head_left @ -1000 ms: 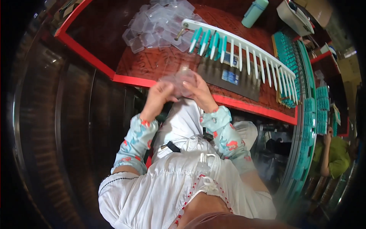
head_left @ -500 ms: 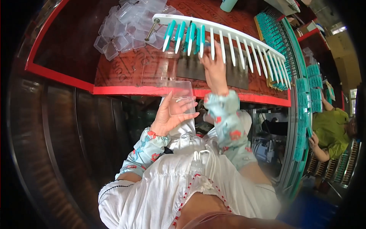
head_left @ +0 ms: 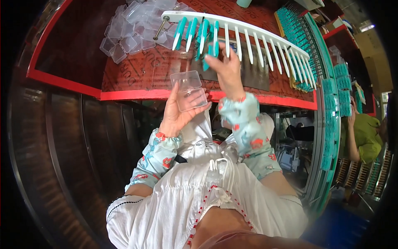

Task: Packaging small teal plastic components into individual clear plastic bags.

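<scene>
My left hand holds a small clear plastic box from below, its hinged lid standing open toward the bench. Through the clear walls, only my fingers show. My right hand is just right of the box and higher, thumb and fingers pinching a small teal piece; its exact kind is too small to make out. Above that hand runs a long white rack with pointed white prongs. Similar teal pieces sit on its leftmost prongs, while the prongs to the right are bare white.
Clear plastic boxes lie heaped at the bench's back left. The bench has a red front edge. Dense teal pieces fill a holder at the far right, beside a rail with teal bundles. Another person in green is at the right.
My right hand has drawn back from the rack toward the box, now with a teal piece at its fingertips. My left hand has raised the open box toward the bench edge.
</scene>
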A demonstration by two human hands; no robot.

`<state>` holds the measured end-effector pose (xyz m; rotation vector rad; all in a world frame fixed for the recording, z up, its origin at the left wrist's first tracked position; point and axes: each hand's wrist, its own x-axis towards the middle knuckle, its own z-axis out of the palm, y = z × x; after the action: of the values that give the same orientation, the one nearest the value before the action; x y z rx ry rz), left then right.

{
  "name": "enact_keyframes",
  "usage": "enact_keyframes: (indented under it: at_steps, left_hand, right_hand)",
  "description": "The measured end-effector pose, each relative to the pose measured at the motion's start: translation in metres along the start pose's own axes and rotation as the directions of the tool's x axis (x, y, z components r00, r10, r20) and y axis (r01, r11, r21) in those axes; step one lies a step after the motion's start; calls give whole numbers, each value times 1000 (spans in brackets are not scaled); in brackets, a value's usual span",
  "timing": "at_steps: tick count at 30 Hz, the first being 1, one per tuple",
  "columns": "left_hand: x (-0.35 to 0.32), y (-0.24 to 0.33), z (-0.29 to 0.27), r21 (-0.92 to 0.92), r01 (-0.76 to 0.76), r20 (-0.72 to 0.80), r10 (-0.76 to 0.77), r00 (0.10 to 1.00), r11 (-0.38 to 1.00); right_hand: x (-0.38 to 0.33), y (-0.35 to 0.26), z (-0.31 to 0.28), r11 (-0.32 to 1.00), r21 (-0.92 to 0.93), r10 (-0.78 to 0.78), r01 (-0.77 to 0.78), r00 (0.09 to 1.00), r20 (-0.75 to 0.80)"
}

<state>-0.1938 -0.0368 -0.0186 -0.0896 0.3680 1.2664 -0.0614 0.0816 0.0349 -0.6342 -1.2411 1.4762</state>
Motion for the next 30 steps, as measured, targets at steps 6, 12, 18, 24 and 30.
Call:
enact_keyframes:
  at_steps: [6,12,18,24,30]
  left_hand:
    - [9,-14,19,-167,-19,84,34,996,986]
    - [13,-25,27,-59,29,99,-23,995,998]
    - [20,-17,15,99,-120,-53,126,991,988]
    - [17,-7,24,74,-13,-100,21,995,997]
    - [4,5,21,95,-88,-144,102,984,992]
  right_hand:
    - [-81,2,-15,701,-572,-343,427,904,254]
    - [-89,3,-23,903,-414,-51,119,984,171]
    - [-67,30,-42,707,-645,-151,291,953,264]
    - [49,33,-8,938,-87,-343,335,931,-121]
    - [48,28,-1,962,59,-253,265,954,-161]
